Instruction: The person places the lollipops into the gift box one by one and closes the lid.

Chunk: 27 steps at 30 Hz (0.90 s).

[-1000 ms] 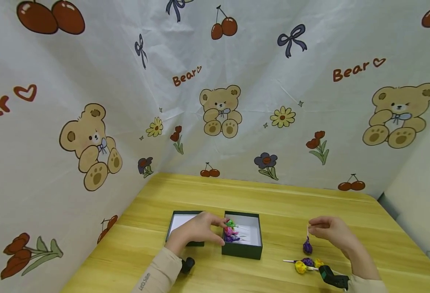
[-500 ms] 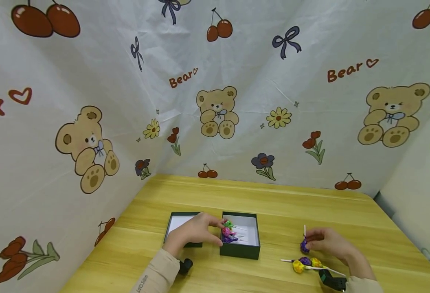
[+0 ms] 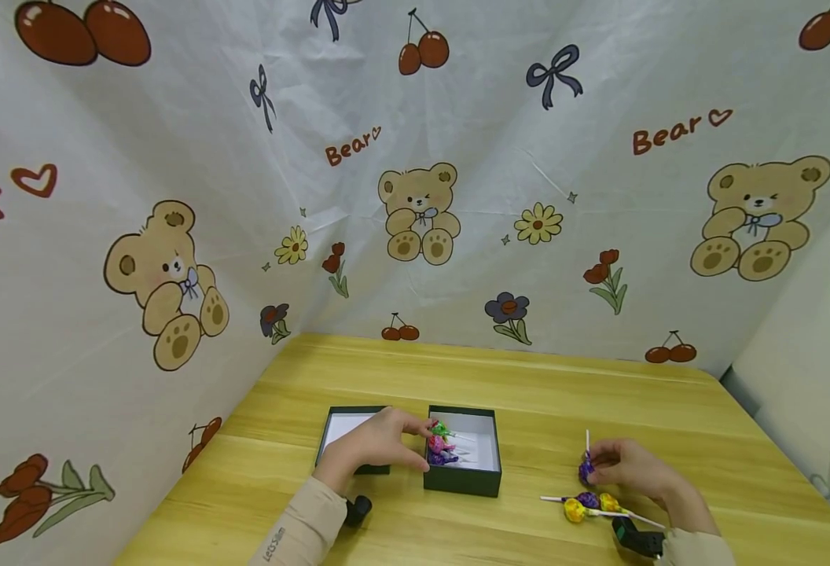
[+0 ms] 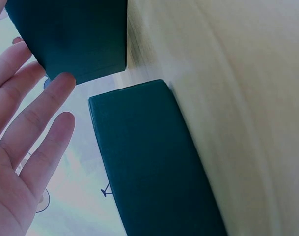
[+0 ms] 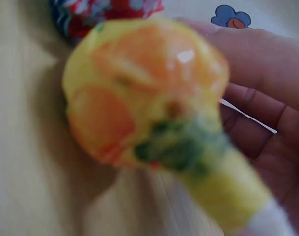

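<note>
From where I stand, with twelve o'clock toward the printed cloth [image 3: 482, 157], the person's left hand [image 3: 380, 444] is held in a loose arch, thumb and fingers well apart and gripping nothing. Its fingers [image 4: 36, 115] are slightly bent with gaps between them. The tips are right at the nine o'clock wall of the green box [image 3: 482, 483]; whether they touch it I can't tell. The tray [image 3: 344, 424], partly hidden by that hand, lies on its ten o'clock side.

The right hand [image 3: 630, 465] is closed in a pinch on a purple lollipop [image 3: 585, 472], thumb and fingers at the candy end, the stick pointing up toward twelve. The candy sits at the hand's nine o'clock side, close over the bench [image 3: 563, 401].

At about eight o'clock from that hand, a second purple lollipop [image 3: 588, 499] and two yellow lollipops [image 3: 574, 510] lie bunched together, sticks pointing to nine, three and four. The right-wrist view has one yellow wrapper looming large and blurred.

The box is at nine o'clock from the right hand, well apart, and holds green, pink and purple candies [image 3: 439, 444] along its nine o'clock wall, nearest the left hand.
</note>
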Tool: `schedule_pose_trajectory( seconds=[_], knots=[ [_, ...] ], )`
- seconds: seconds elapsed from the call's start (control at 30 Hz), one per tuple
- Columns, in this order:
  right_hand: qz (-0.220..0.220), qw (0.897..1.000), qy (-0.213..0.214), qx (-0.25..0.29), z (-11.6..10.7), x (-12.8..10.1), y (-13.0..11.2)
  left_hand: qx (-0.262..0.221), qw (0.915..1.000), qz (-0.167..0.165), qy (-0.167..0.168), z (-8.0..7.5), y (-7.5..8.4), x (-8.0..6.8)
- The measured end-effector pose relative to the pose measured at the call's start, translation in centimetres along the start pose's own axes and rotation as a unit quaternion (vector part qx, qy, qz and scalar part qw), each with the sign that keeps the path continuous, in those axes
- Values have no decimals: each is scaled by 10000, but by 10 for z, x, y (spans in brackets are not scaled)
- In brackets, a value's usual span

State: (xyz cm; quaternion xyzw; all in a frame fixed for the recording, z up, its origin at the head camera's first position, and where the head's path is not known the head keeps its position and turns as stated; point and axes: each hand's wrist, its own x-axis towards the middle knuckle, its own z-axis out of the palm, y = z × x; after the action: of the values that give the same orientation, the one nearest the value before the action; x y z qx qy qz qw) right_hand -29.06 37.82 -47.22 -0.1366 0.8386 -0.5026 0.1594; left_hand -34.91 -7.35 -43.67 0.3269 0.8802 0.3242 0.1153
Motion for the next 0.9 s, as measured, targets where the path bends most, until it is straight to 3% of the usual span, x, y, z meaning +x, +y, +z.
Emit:
schedule_pose_trajectory(
  seconds=[0.37, 0.9],
  knots=[
    [-73, 9999, 5, -94, 2, 3, -1, -23, 9999, 89, -44, 1, -2, -1],
    [316, 9976, 585, -165, 6, 8, -7, 86, 9999, 18, -54, -2, -2, 0]
  ],
)
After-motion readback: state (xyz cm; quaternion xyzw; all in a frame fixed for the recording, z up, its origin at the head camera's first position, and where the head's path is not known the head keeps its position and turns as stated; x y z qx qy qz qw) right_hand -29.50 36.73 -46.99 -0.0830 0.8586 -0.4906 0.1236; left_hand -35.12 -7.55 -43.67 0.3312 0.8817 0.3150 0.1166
